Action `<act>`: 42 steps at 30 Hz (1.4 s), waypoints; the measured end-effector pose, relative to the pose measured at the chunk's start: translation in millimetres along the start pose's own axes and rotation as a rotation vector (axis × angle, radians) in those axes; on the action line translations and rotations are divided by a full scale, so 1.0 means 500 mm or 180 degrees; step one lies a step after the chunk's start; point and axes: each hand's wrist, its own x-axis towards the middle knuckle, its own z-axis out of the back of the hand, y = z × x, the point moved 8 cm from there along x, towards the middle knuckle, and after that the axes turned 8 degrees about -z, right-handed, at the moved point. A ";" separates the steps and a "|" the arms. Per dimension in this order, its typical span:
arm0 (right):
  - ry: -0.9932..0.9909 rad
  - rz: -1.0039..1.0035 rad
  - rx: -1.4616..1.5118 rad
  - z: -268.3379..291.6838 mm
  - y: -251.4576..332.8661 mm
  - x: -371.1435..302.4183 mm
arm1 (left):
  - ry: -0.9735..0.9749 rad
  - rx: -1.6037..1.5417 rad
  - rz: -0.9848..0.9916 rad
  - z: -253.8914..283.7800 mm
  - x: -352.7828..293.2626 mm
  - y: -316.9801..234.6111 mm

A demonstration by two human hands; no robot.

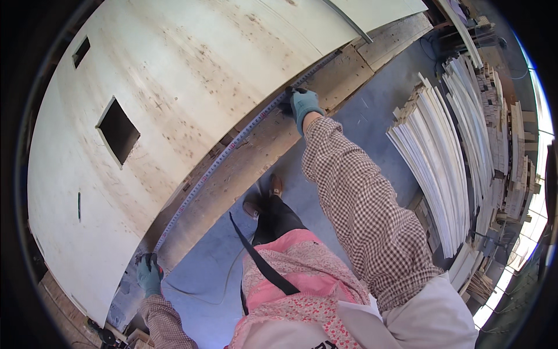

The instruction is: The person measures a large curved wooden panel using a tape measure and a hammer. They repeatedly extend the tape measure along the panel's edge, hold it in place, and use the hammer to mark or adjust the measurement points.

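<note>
A measuring tape (216, 166) with a pale, marked blade stretches along the edge of a large light wooden panel (192, 87). My left hand (149, 274), in a blue-grey glove with dark fingertips, is closed on the tape's near-left end; a small red spot shows beside the fingers. Further up the tape, my right hand (304, 107), in a similar glove, has its fingers curled over the blade at the panel's edge. Beyond that hand the blade runs on toward the far right. Beneath the tape lies a wooden board (256, 157), its surface brown and worn.
The panel has two square cutouts and a narrow slot (79, 207). A thin metal strip (349, 22) lies over its far edge. Stacks of pale wooden strips (433, 157) stand on the right. A thin cable (224, 294) runs over the blue-grey floor (200, 296) near my feet.
</note>
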 end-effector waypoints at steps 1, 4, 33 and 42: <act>-0.0201 -0.0021 -0.0032 0.007 -0.014 0.036 | 0.0046 0.0129 -0.0094 -0.004 0.015 -0.009; -0.0502 0.0105 -0.0434 -0.001 0.042 -0.043 | 0.0181 0.0286 -0.0131 -0.006 0.034 -0.022; 0.0048 0.0143 0.1085 -0.004 0.035 -0.039 | -0.0087 0.0319 0.0036 -0.035 0.070 0.031; 0.0139 0.0026 0.1363 -0.002 0.026 -0.010 | -0.0191 0.0246 -0.0072 -0.032 0.077 0.026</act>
